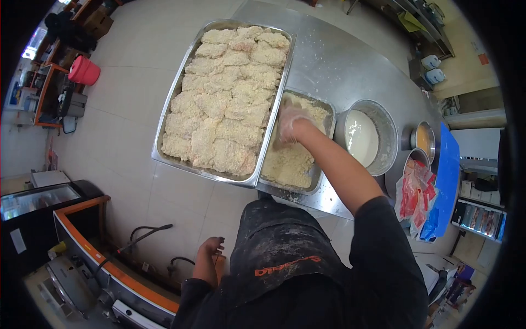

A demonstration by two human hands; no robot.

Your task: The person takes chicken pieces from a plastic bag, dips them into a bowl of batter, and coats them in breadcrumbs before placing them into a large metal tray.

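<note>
My right hand (293,122), in what looks like a clear glove dusted with crumbs, reaches into a small metal tray (330,118) of pale breadcrumbs (290,167). Its fingers are blurred and partly sunk from sight, so whether they grip anything cannot be made out. Directly left of it stands a large, deep metal tray (164,160) filled with rows of crumb-coated pieces (227,98), perhaps chicken. Low at my left side hangs my left hand (210,247), away from the table, its fingers loosely bent and apart with nothing in them.
Right of the crumbs on the steel table (350,60) stand a metal pot (385,118) of white batter and a smaller bowl (430,134) of orange liquid. Red-and-clear plastic bags (416,189) and a blue board (449,164) lie at the right edge.
</note>
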